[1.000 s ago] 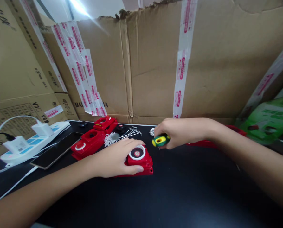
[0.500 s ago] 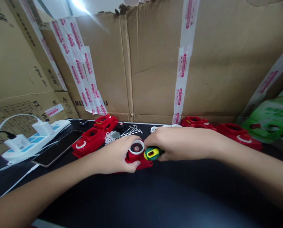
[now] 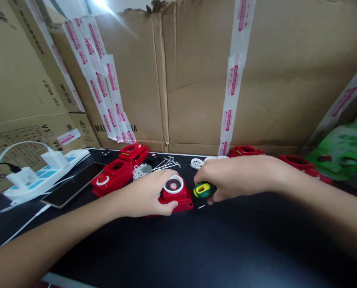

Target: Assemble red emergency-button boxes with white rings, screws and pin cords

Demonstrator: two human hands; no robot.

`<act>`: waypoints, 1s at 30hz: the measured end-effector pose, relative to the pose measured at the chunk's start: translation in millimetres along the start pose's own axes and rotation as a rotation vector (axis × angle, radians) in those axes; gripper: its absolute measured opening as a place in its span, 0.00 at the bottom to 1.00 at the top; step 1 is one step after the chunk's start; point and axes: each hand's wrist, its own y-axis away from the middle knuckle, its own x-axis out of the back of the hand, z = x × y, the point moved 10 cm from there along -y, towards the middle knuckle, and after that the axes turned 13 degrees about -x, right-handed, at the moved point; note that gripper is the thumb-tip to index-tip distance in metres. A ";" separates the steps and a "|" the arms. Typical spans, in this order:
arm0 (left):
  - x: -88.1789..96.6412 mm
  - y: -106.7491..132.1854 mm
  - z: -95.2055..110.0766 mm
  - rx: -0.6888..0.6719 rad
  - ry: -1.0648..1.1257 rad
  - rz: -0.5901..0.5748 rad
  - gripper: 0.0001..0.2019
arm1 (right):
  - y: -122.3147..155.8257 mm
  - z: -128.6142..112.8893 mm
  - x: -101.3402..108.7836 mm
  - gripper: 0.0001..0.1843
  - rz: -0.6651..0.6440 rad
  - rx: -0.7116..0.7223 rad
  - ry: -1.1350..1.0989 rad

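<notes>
My left hand (image 3: 152, 194) is wrapped around a red plastic housing (image 3: 182, 200) on the black table, its thumb along the near side. A white ring (image 3: 181, 185) with a dark round centre tops this housing. To its right, my right hand (image 3: 217, 180) grips a screwdriver by its green and yellow handle (image 3: 204, 190). The screwdriver's shaft is hidden from view. A small screw (image 3: 201, 207) lies on the table just below the handle, apart from the housing.
More red housings (image 3: 115, 176) stand at the left and right back. Metal T-shaped rods (image 3: 168, 164), a white chain (image 3: 140, 172) and small white dishes (image 3: 196, 163) lie behind my hands. A phone (image 3: 74, 186), a power strip (image 3: 43, 176) and a green bag (image 3: 337, 150) flank them.
My right hand has moved right with the screwdriver, away from the red housing. The small screw on the table now shows. My left hand keeps its hold.
</notes>
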 end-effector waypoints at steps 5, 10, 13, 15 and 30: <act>1.5 0.5 -0.5 -0.001 -0.010 0.001 0.28 | -18.9 -1.7 -29.2 0.19 -0.163 -0.037 0.047; 2.0 0.5 -1.8 0.019 -0.006 -0.007 0.28 | -25.4 -6.3 -42.3 0.16 -0.233 0.001 0.045; 1.5 0.8 -2.5 0.022 0.000 -0.011 0.27 | -21.1 -2.8 -37.1 0.12 -0.210 0.013 0.046; 1.5 0.9 -2.5 0.024 0.000 -0.011 0.27 | -17.4 -0.7 -28.1 0.10 -0.164 0.023 0.025; -0.5 0.4 -3.3 0.022 -0.013 -0.021 0.25 | -14.2 -9.6 15.8 0.11 0.068 0.175 -0.280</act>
